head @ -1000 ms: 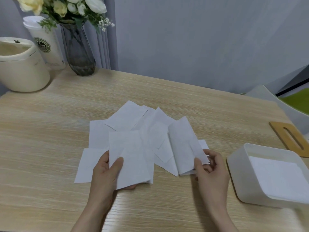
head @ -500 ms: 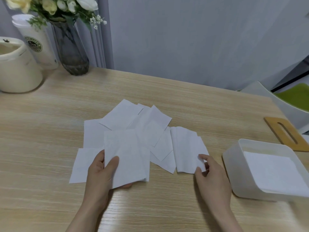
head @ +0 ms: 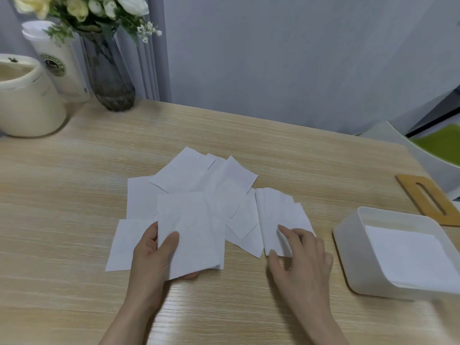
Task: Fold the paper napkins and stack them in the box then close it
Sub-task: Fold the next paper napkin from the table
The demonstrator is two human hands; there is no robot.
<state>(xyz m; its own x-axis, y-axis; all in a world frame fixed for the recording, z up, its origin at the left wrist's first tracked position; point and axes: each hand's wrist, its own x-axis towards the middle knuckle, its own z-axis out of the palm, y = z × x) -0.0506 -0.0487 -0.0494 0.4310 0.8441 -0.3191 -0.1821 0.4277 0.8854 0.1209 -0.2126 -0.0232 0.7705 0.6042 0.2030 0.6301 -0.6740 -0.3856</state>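
Several white paper napkins (head: 199,175) lie spread and overlapping at the middle of the wooden table (head: 74,195). My left hand (head: 151,255) grips the near corner of the front napkin (head: 191,227), thumb on top and fingers beneath. To the right lies a folded napkin (head: 276,210), flat on the table. My right hand (head: 303,255) rests on its near end, with the index fingertip and thumb tip touching the paper. The white open box (head: 348,235) stands at the right with a folded napkin stack (head: 408,252) inside.
A wooden lid with a slot (head: 433,202) lies behind the box near the table's right edge. At the back left stand a dark glass vase of flowers (head: 107,70), a white paper cup (head: 59,63) and a cream container (head: 27,105). A white chair (head: 398,140) sits beyond the right corner.
My right hand has laid the folded napkin down flat and now rests its fingertips on it. The left hand keeps hold of its napkin.
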